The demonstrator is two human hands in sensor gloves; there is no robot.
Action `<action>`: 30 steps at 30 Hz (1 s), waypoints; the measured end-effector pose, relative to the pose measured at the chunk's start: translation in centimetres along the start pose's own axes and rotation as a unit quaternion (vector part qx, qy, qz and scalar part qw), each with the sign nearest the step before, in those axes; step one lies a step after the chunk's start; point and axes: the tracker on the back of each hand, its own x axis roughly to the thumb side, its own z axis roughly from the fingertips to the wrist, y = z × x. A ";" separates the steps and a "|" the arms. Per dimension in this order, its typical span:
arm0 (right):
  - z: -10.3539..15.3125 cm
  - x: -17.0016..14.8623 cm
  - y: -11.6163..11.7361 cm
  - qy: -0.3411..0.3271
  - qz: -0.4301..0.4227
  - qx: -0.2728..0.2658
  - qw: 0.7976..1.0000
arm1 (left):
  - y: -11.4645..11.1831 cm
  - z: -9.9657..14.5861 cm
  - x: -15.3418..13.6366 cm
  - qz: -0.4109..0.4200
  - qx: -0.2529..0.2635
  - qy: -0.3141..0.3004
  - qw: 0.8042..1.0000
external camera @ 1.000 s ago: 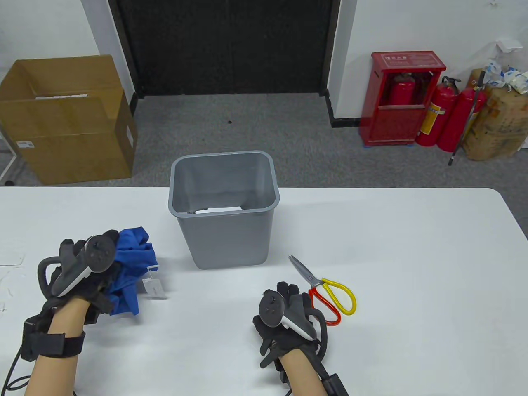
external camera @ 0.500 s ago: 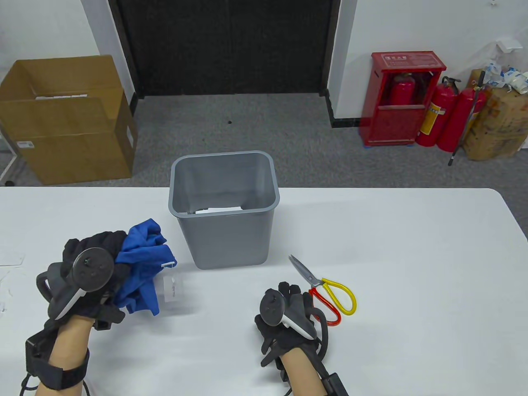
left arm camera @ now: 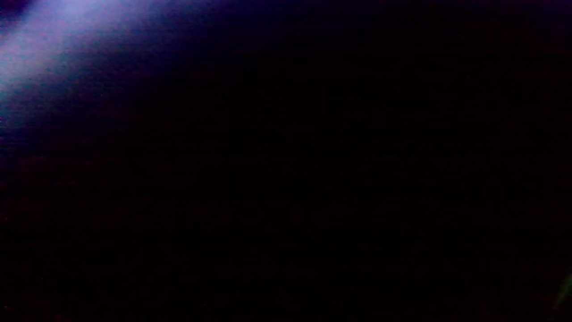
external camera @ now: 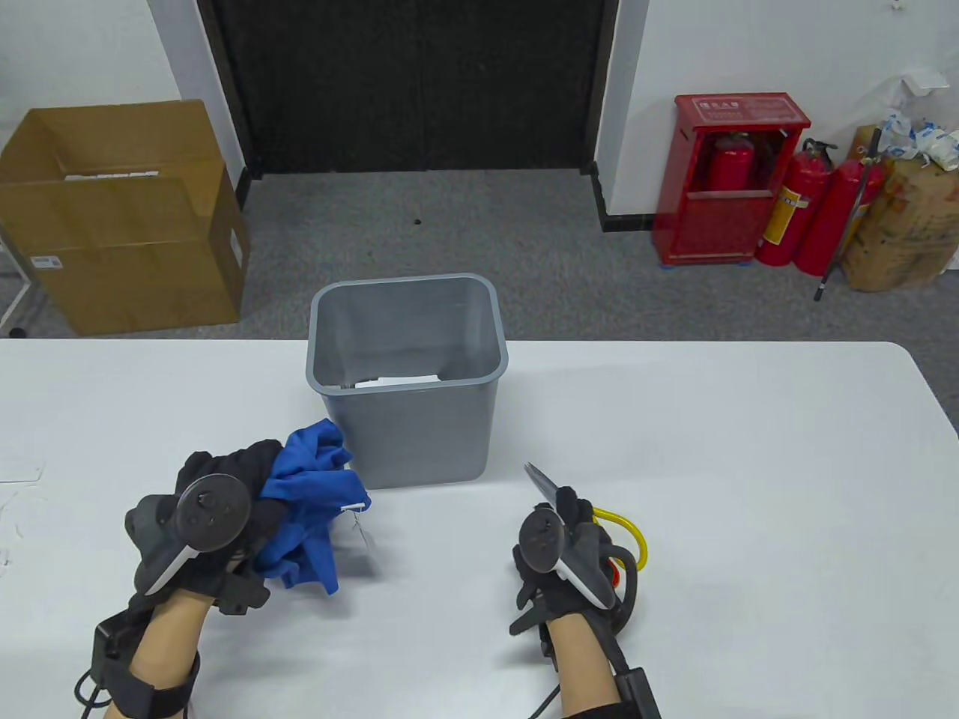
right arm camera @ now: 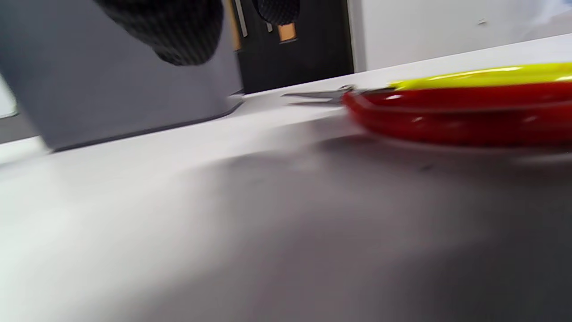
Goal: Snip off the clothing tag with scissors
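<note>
Left hand (external camera: 206, 524) clenched on crumpled blue cloth garment (external camera: 311, 509), lifted so small white paper tag (external camera: 361, 530) dangled free beside grey plastic bin (external camera: 404, 374). Right hand (external camera: 569, 554) draped over red-and-yellow-handled scissors (external camera: 614, 535) lying on white counter (external camera: 749, 464); grip closure impossible to tell.

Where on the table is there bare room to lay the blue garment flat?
The widest bare patch is the table right of the scissors. The strip between the left hand and right hand is narrower; around the grey bin and blue garment it's crowded.
</note>
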 end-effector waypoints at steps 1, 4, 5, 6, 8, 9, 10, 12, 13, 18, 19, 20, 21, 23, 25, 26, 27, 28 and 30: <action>-0.3 -0.9 -0.4 0.014 0.002 -0.005 1.000 | 0.2 0.1 0.0 0.005 0.005 0.002 1.000; -1.2 -2.9 -1.6 0.052 0.023 -0.022 0.998 | 0.7 0.2 0.1 0.020 0.009 0.001 1.000; -1.4 -3.3 -1.9 0.060 0.029 -0.023 0.998 | 0.7 0.2 0.1 0.021 0.009 0.000 1.000; -1.9 -3.9 -2.3 0.070 0.039 -0.020 0.997 | 0.8 0.2 0.1 0.021 0.008 -0.001 1.000; -2.4 -4.5 -2.5 0.083 0.041 -0.004 0.996 | 0.7 0.2 0.2 0.023 0.003 -0.002 1.000; -2.7 -4.7 -2.3 0.088 0.028 0.011 0.996 | 0.6 0.1 0.2 0.024 0.000 -0.002 1.000; -3.0 -4.8 -2.0 0.091 0.017 0.025 0.995 | 0.5 0.1 0.2 0.025 -0.002 -0.003 1.000; -3.5 -4.8 -1.3 0.094 0.003 0.051 0.994 | 0.2 0.1 0.2 0.023 -0.008 -0.005 1.000; -3.7 -4.8 -0.8 0.093 0.009 0.068 0.993 | 0.2 0.0 0.2 0.021 -0.009 -0.005 1.000; -4.2 -4.0 0.2 0.113 0.043 0.126 0.985 | 0.2 0.1 0.1 0.020 -0.005 -0.005 1.000; -4.1 -3.9 0.3 0.120 0.047 0.151 0.980 | 0.3 0.1 0.0 0.022 -0.003 -0.006 1.000; -4.1 -3.8 0.3 0.121 0.055 0.162 0.978 | 0.3 0.1 0.0 0.023 0.000 -0.006 1.000; -4.1 -3.7 0.3 0.122 0.074 0.152 0.978 | 0.4 0.1 -0.1 0.024 0.000 -0.005 1.000; -3.9 -3.7 0.3 0.129 0.094 0.143 0.977 | 0.5 0.1 -0.1 0.026 0.001 -0.004 1.000; -3.9 -3.6 0.4 0.139 0.070 0.131 0.979 | 0.5 0.1 -0.1 0.026 0.001 -0.004 1.000; -4.0 -3.5 0.4 0.138 0.074 0.134 0.978 | 0.5 0.1 -0.1 0.025 0.001 -0.005 1.000; -4.1 -3.1 0.4 0.135 0.099 0.139 0.976 | 0.5 0.2 0.0 0.025 0.001 -0.005 1.000; -4.2 -3.0 0.5 0.134 0.108 0.137 0.975 | 0.5 0.2 0.0 0.025 0.001 -0.006 1.000; -4.5 -2.3 0.6 0.127 0.142 0.120 0.974 | 0.4 0.2 0.1 0.025 0.001 -0.008 1.000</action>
